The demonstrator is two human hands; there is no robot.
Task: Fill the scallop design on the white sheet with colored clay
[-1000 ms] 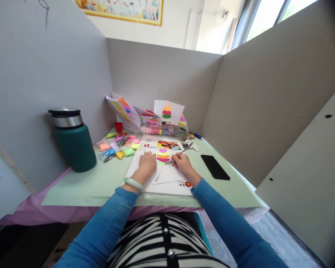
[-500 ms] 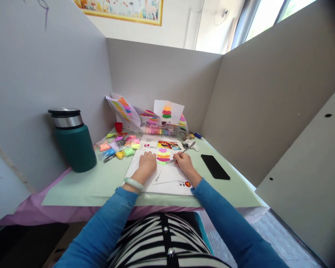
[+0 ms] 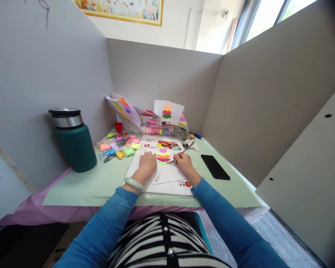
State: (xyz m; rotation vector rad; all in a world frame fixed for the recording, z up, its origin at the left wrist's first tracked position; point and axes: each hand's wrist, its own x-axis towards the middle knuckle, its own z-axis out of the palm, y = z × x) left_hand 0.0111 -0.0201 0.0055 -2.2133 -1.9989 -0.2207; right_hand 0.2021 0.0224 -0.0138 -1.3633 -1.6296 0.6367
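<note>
The tabletop's (image 3: 106, 191) front edge runs nearest you. Your left hand (image 3: 147, 162) lies flat on the paper (image 3: 171, 173), beside the coloured picture (image 3: 163, 158); your right hand (image 3: 182, 162) grips a fork (image 3: 188, 146), tines at the picture's lower-right edge. A gap separates it from the phone (image 3: 215, 167); packets (image 3: 129, 152) lie farther left.

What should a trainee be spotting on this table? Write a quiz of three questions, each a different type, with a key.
1. True or false: the right hand holds a paintbrush.
2. On what does the left hand rest? A) red cup; B) white paper; C) blue packet.
3. Fill in: the green bottle stands to the ___ of both hands.

Key: 1. False, it holds a fork. 2. B. 3. left.
</note>
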